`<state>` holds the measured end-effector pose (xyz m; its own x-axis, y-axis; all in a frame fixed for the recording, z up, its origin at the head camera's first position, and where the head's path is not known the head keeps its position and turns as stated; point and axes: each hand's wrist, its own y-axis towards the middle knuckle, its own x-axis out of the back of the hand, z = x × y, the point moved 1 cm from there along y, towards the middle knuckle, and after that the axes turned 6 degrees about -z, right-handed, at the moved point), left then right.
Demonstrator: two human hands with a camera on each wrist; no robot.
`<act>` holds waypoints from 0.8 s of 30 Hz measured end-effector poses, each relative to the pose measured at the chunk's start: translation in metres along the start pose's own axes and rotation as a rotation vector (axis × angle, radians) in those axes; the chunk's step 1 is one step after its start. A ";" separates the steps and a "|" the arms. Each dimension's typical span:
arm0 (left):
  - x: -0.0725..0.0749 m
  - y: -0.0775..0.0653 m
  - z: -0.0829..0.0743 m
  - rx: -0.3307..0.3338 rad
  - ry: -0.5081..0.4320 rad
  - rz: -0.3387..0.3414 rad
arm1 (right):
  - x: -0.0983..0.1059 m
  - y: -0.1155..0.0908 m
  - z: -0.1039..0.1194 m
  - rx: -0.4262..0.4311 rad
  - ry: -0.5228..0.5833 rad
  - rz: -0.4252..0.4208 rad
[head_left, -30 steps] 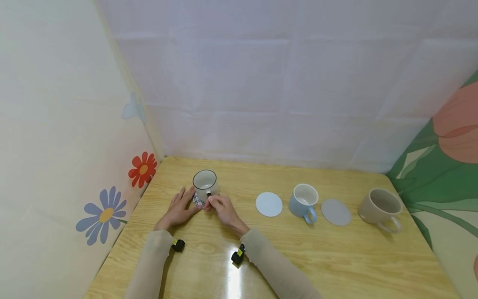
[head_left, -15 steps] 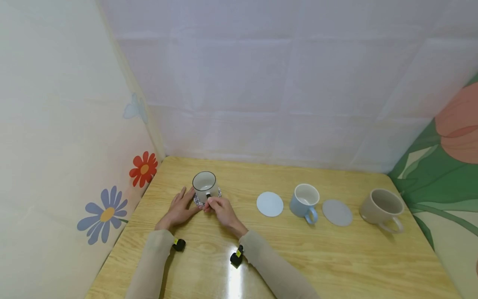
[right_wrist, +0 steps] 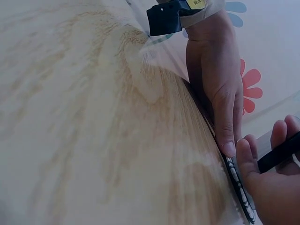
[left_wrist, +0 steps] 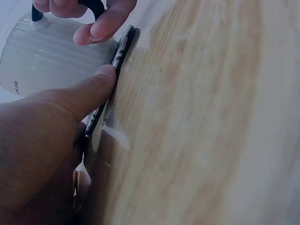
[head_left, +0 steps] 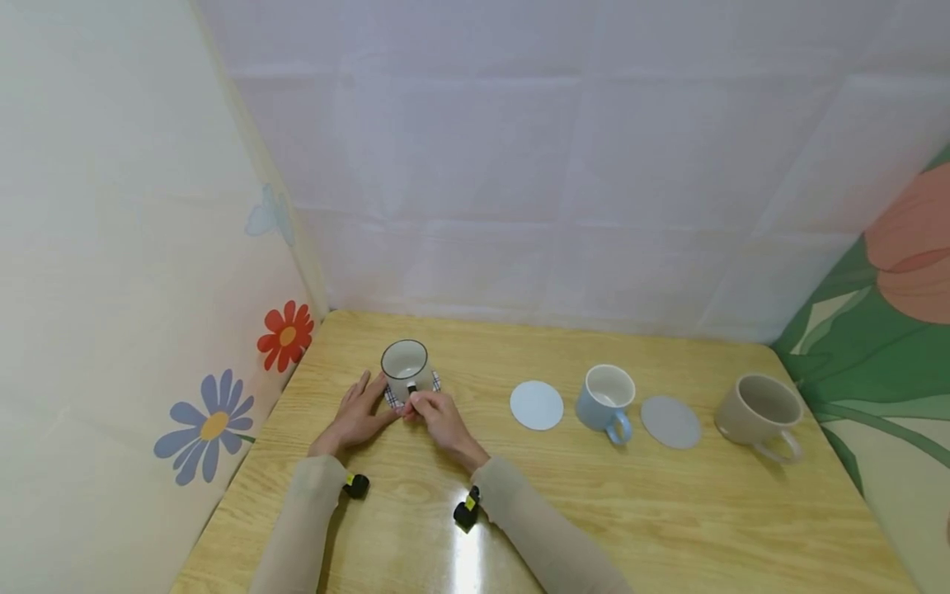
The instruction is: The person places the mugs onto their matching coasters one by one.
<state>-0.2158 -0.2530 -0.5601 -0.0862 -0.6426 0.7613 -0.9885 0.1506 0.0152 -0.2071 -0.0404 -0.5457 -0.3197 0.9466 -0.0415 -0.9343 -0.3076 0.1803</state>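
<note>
A pale mug [head_left: 405, 363] with a dark rim stands upright over a round checked coaster [head_left: 436, 382] at the table's left. In the head view my right hand [head_left: 442, 419] pinches its black handle with thumb and fingers; the right wrist view shows the handle [right_wrist: 280, 152] among those fingers. My left hand [head_left: 359, 412] lies on the table left of the mug, fingers spread and straight. Its thumb [left_wrist: 93, 91] touches the coaster's edge in the left wrist view. The ribbed mug wall [left_wrist: 61, 56] rises close beside that thumb. Most of the coaster's top is hidden under the mug.
To the right on the wooden table [head_left: 623, 511] lie a pale blue round coaster [head_left: 536, 405] and a grey one [head_left: 671, 421]. A blue mug [head_left: 603, 399] stands between them, and a beige mug [head_left: 753, 410] is farther right. Cloth walls [head_left: 475, 181] border the table.
The mug has shifted slightly left with my right hand, and more of the checked coaster shows at its right side. My left hand has stayed at the coaster's edge.
</note>
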 end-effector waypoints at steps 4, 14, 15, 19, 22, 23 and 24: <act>0.000 0.001 0.000 -0.003 0.013 0.006 | 0.000 0.001 0.000 -0.013 -0.029 0.010; -0.003 0.002 0.005 0.017 0.006 0.010 | 0.005 0.000 0.008 -0.109 -0.069 0.089; -0.003 0.002 0.005 0.026 0.010 0.014 | 0.005 0.000 0.008 -0.115 -0.068 0.095; 0.001 0.002 0.001 0.047 0.008 0.011 | 0.006 0.000 0.010 -0.130 -0.081 0.097; 0.001 0.002 0.000 0.043 -0.010 -0.011 | 0.008 0.001 0.012 -0.150 -0.114 0.102; 0.001 0.002 -0.001 0.044 -0.011 -0.018 | 0.009 0.001 0.013 -0.156 -0.127 0.104; 0.001 0.003 -0.002 0.049 -0.015 -0.022 | 0.010 0.001 0.014 -0.161 -0.137 0.108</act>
<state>-0.2180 -0.2513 -0.5581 -0.0661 -0.6565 0.7514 -0.9950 0.1000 -0.0001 -0.2087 -0.0293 -0.5318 -0.4050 0.9083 0.1047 -0.9125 -0.4088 0.0168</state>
